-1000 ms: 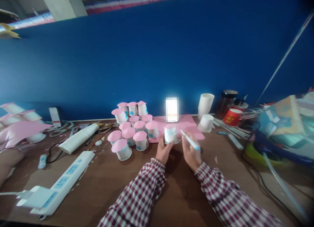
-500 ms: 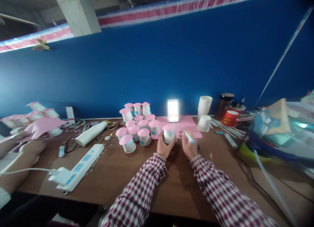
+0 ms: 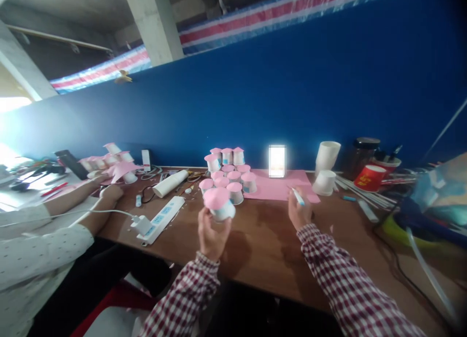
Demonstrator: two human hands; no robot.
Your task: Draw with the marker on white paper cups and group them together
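Note:
My left hand is lifted above the brown table, fingers wrapped round a small white cup with a pink paper lid. My right hand rests near the edge of a pink paper sheet and grips a white pen with a blue tip. A cluster of several pink-lidded cups stands just behind my left hand. Both sleeves are red-and-white check.
A bright phone screen leans against the blue wall. White cups, a dark jar and a red cup stand at the right. A white power strip lies left. A co-worker's arms work at more pink-lidded cups.
My left hand has raised the pink-lidded cup off the pink sheet and brought it left and nearer. The right hand with the pen stayed by the sheet. The view swung left.

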